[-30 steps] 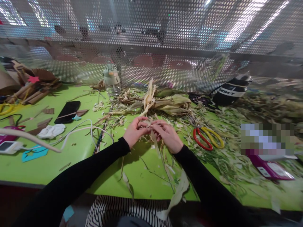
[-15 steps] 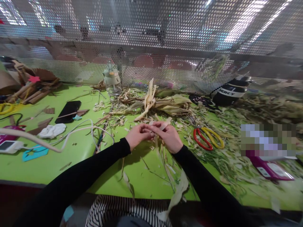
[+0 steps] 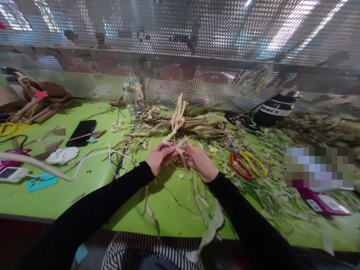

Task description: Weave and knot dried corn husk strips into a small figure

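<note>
Close together over the middle of the green table (image 3: 101, 198), both my hands are closed on a pale strip of corn husk (image 3: 181, 150). My left hand (image 3: 159, 156) pinches it between thumb and fingertips. My right hand (image 3: 201, 162) has its fingers curled at the strip's other side, partly hidden by one another. Just beyond them lies a bundle of dried corn husks (image 3: 202, 123), with a lighter folded husk piece (image 3: 177, 118) standing up from it. A long loose husk (image 3: 212, 227) hangs over the table's front edge near my right forearm.
Scissors with red and yellow handles (image 3: 247, 165) lie right of my hands among husk scraps. A phone (image 3: 81, 133), a white cable (image 3: 92, 155) and a crumpled tissue (image 3: 62, 155) are on the left. A clear bottle (image 3: 134, 97) stands before the perforated metal screen (image 3: 168, 37).
My right hand has turned and its fingers have dropped slightly. The husk strip between my hands now points up and hangs down differently. My left hand has shifted slightly left.
</note>
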Tool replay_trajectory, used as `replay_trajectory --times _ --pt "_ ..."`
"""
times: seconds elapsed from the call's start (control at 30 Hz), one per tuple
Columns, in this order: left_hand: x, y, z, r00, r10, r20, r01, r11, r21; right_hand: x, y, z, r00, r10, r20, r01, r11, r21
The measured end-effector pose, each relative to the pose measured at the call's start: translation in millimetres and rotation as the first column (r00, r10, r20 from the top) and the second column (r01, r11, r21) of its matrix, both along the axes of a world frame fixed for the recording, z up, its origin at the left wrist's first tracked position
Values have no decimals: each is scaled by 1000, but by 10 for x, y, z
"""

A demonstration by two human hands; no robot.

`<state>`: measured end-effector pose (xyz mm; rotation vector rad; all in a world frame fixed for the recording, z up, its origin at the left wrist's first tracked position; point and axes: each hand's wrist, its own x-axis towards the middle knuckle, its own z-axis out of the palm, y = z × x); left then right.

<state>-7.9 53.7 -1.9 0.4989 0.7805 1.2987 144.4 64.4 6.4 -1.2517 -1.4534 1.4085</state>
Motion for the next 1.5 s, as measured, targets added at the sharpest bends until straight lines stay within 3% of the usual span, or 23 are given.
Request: replay_trajectory --times 0.07,0.13,0.2,0.27,0.33,0.37,0.43,0.53,0.67,0.87,1.1,1.3,1.4,1.5 --pt "-25 37 -7 996 90 4 -90 996 2 -13 -39 10 988 101 114 -109 992 66" --pt "-56 70 -11 991 130 -27 -130 991 1 -19 -80 36 949 91 303 -172 952 253" --pt "-85 91 -18 991 114 -77 -113 994 13 -19 -118 83 904 -34 427 -195 855 480" --pt "-102 97 -33 989 55 -135 -51 998 28 -15 -146 136 887 -141 439 -207 729 652" --pt "-101 85 -51 981 -34 -191 42 999 34 -11 -159 171 903 -162 397 -210 639 740" --pt "-95 72 -58 973 -84 -217 94 995 36 -9 -159 176 915 -145 376 -210 626 751" --pt "-74 37 -66 948 -182 -262 201 979 45 0 -146 160 933 -113 342 -182 671 719" --pt "-39 -15 -61 902 -304 -307 343 936 79 22 -107 105 944 -131 302 -85 790 608" --pt "-15 -48 -59 894 -353 -276 392 915 98 50 -62 58 962 -163 218 40 877 479" --pt "6 -63 -62 916 -285 -283 325 940 107 53 -46 48 963 -156 222 44 896 441" --pt "5 -23 -44 977 -65 -201 106 975 197 45 -58 55 980 -108 167 18 885 466" --pt "30 -73 -26 969 -35 -243 100 959 264 50 -39 26 969 -93 230 41 975 220" --pt "41 -111 7 971 -42 -237 117 943 312 24 -42 52 998 -4 69 2 999 38" --pt "42 -124 18 970 -63 -233 132 947 294 -6 -58 85 991 -11 -131 -2 996 -91"
